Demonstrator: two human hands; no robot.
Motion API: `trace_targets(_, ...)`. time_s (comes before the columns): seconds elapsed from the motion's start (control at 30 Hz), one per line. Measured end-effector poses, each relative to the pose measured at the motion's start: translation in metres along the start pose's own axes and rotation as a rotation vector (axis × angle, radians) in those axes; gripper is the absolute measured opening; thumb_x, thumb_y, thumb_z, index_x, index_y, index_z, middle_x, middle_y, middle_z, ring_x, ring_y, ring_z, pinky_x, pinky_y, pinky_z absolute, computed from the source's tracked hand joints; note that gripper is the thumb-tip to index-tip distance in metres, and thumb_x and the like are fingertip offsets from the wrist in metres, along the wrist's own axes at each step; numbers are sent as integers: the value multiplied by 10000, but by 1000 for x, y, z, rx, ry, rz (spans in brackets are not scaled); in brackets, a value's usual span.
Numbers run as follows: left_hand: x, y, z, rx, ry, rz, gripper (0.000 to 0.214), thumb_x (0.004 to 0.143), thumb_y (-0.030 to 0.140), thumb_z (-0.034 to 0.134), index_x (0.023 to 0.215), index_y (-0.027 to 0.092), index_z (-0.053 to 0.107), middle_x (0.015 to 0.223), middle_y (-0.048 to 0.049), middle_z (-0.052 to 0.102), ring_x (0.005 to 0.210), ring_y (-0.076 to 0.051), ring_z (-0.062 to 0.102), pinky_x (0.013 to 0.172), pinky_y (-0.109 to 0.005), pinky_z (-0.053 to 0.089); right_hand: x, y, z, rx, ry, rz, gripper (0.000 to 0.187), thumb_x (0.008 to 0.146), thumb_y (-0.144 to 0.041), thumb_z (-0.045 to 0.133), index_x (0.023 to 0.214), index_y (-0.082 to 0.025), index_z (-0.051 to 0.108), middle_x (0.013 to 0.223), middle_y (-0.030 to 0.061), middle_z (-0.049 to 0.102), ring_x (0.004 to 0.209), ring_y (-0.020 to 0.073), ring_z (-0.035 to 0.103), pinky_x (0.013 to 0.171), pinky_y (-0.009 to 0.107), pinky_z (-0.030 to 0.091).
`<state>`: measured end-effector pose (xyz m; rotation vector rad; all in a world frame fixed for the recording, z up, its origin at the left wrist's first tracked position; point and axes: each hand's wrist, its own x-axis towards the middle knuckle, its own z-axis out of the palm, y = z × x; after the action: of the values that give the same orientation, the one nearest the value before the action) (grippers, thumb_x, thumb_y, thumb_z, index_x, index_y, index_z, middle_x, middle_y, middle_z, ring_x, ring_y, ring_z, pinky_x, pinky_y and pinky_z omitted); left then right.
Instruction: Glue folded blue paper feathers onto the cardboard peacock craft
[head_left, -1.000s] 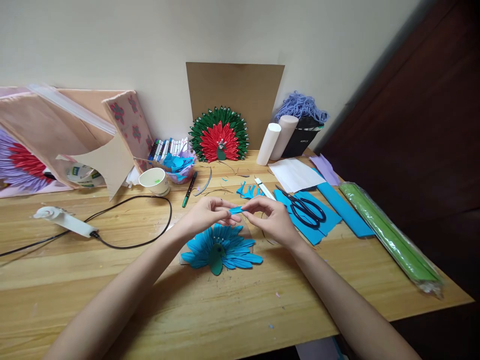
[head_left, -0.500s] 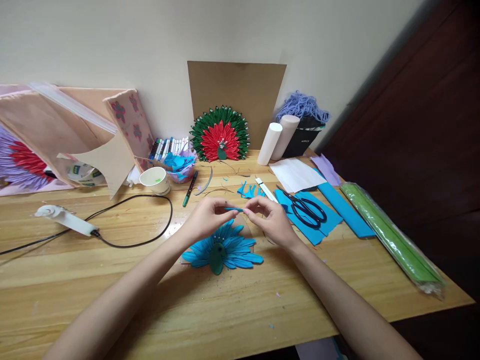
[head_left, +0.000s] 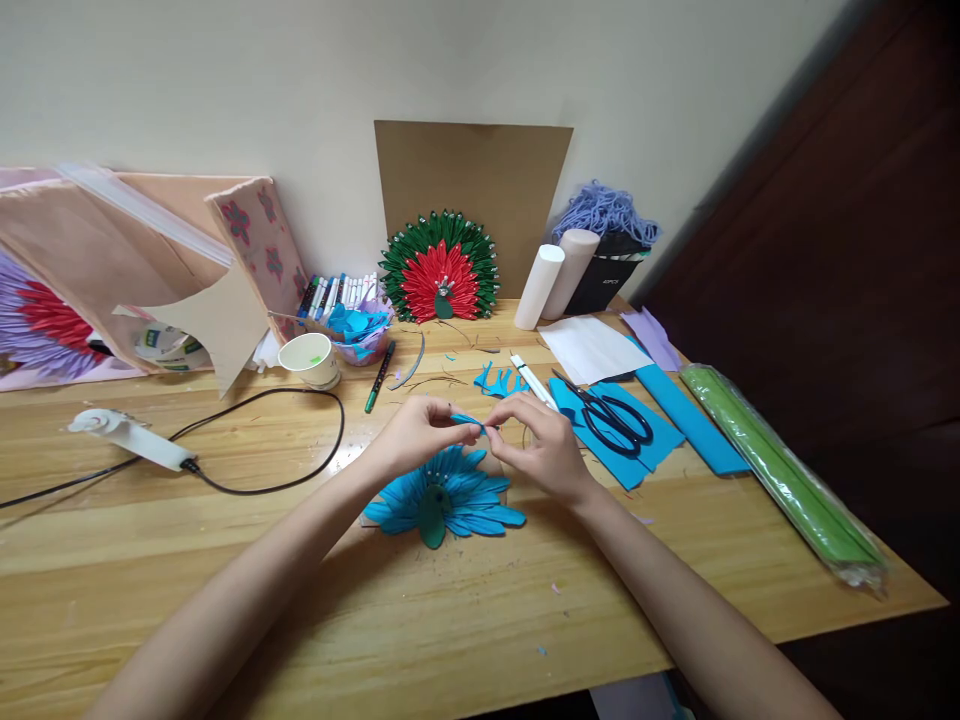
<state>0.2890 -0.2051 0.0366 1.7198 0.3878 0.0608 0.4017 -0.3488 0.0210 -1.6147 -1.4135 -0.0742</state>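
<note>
A small strip of blue crepe paper is pinched between my two hands, above the table. My left hand grips it from the left with thumb and fingers. My right hand pinches its right end, fingertips nearly touching those of the left. Just below them lies a blue paper peacock with layered petal-like feathers and a green body, partly hidden by my hands and forearms. Right of my hands, black-handled scissors rest on blue paper sheets.
A white glue gun with a looping black cord lies left. Behind stand a paper cup, a bowl of scraps, and a red-green peacock against cardboard. Rolled green paper lies along the right edge.
The blue strip now tilts down to the right and looks more pinched at its right end. My right fingertips have shifted slightly downward; the left hand has barely moved.
</note>
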Motion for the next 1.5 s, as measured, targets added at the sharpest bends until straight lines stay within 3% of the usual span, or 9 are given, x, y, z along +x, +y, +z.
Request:
trace_targets(0.23, -1, 3, -4, -161, -66, -127, 278, 681, 376, 694, 807, 129, 710, 797, -50, 711, 758, -131, 634, 760, -243, 490, -6, 9, 3, -213, 21, -276, 136, 805, -99, 533, 881, -193, 596, 803, 55, 658, 772, 185, 593, 711, 337, 481)
trace_targets(0.43, 0, 3, -2, -206, 43, -174, 244, 660, 330, 704, 767, 111, 712, 723, -51, 707, 727, -136, 640, 742, -256, 505, -7, 14, 3, -246, -20, -345, 163, 815, -103, 536, 938, -182, 607, 874, 80, 668, 850, 194, 598, 774, 348, 486)
trace_targets(0.53, 2, 1, -1, -167, 76, -109, 234, 660, 322, 701, 762, 112, 711, 708, -51, 707, 694, -134, 641, 703, -248, 506, -5, 8, 3, -138, 0, -190, 118, 809, -134, 557, 905, -182, 606, 858, 68, 663, 829, 188, 604, 766, 344, 490)
trace_targets(0.67, 0, -2, 3, -74, 118, 20, 237, 677, 314, 692, 800, 112, 710, 726, -63, 713, 655, -136, 641, 641, -239, 503, -2, 5, 4, 224, -31, 225, 58, 807, -226, 576, 844, -184, 590, 810, 34, 642, 764, 157, 625, 718, 297, 521)
trace_targets(0.73, -2, -1, 6, -17, 157, 98, 220, 697, 297, 677, 809, 110, 709, 740, -71, 715, 651, -139, 639, 615, -233, 499, -2, 6, 5, 375, -37, 356, 79, 793, -258, 591, 792, -180, 581, 780, 24, 631, 741, 149, 628, 700, 283, 527)
trace_targets(0.93, -10, 6, 10, 279, 269, 288, 149, 739, 233, 621, 794, 130, 713, 729, -60, 710, 639, -141, 632, 559, -216, 488, -1, 6, 5, 408, 0, 429, 83, 731, -245, 638, 738, -169, 603, 741, 27, 639, 711, 155, 624, 694, 293, 517)
trace_targets(1.33, -2, 1, -6, 9, 85, 124, 267, 806, 210, 503, 969, 58, 650, 795, -117, 716, 706, -176, 688, 693, -313, 565, 5, 14, -3, 521, 43, 606, 133, 637, -277, 689, 686, -161, 647, 687, 45, 689, 653, 165, 649, 653, 296, 512)
trace_targets(1.4, -3, 2, -9, 87, 133, 165, 271, 823, 211, 488, 990, 65, 644, 827, -118, 715, 752, -180, 687, 735, -327, 559, 7, 18, -5, 565, 43, 684, 164, 604, -300, 713, 658, -158, 648, 650, 46, 689, 609, 155, 636, 623, 290, 505)
trace_targets(1.5, -5, 3, -8, 321, 269, 335, 261, 837, 233, 501, 1028, 123, 642, 957, -103, 698, 853, -181, 667, 779, -327, 541, 9, 20, -6, 612, -9, 827, 199, 572, -323, 732, 631, -148, 656, 630, 51, 690, 558, 129, 602, 605, 278, 492)
